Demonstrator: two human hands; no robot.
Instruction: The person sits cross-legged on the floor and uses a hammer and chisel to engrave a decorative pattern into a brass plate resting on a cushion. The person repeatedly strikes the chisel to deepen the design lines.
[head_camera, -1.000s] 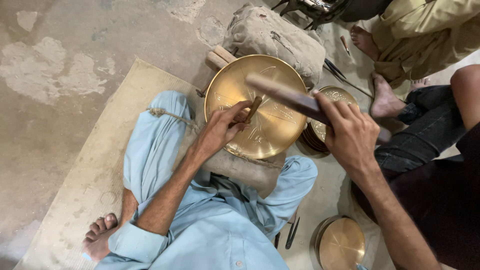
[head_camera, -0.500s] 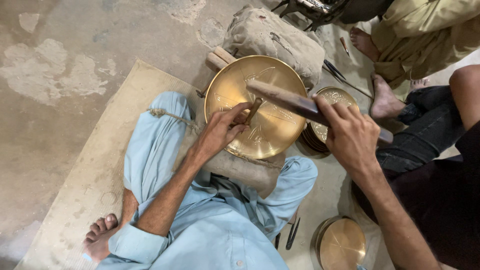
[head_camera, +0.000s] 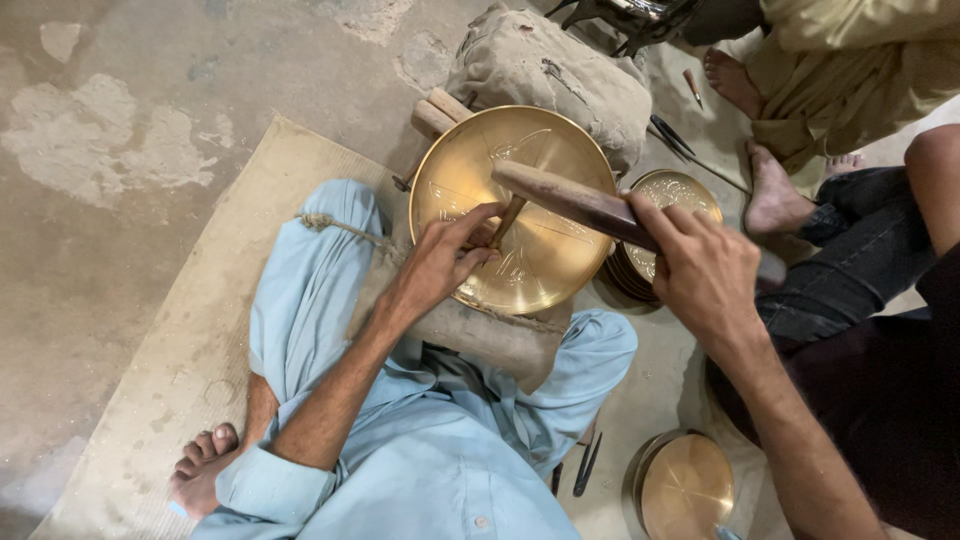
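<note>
Nearest the camera, the person sits cross-legged in pale blue clothes on a woven mat (head_camera: 150, 380), with a brass plate (head_camera: 545, 250) propped on a padded block (head_camera: 490, 340) over the lap. The left hand (head_camera: 440, 260) rests on the near-left rim of the plate, fingers clenched around a thin chisel (head_camera: 508, 220); its long axis runs from the fingers up and to the right, and the tip appears to meet the plate near its middle, though the exact contact is hard to see. The right hand (head_camera: 705, 270) is closed around the handle of a wooden mallet (head_camera: 570, 198), which lies to the right of and slightly above the chisel. The mallet's long axis runs from the grip up and to the left, its thick head pointing toward the chisel's upper end and hovering just beside it. So the left hand is nearer the plate, while the right hand stands off its right edge. Beyond the plate lie a stack of smaller brass dishes (head_camera: 680, 190), a canvas bag (head_camera: 540, 70), loose tools on the floor (head_camera: 690, 150), and the bare feet of another person (head_camera: 770, 190)
</note>
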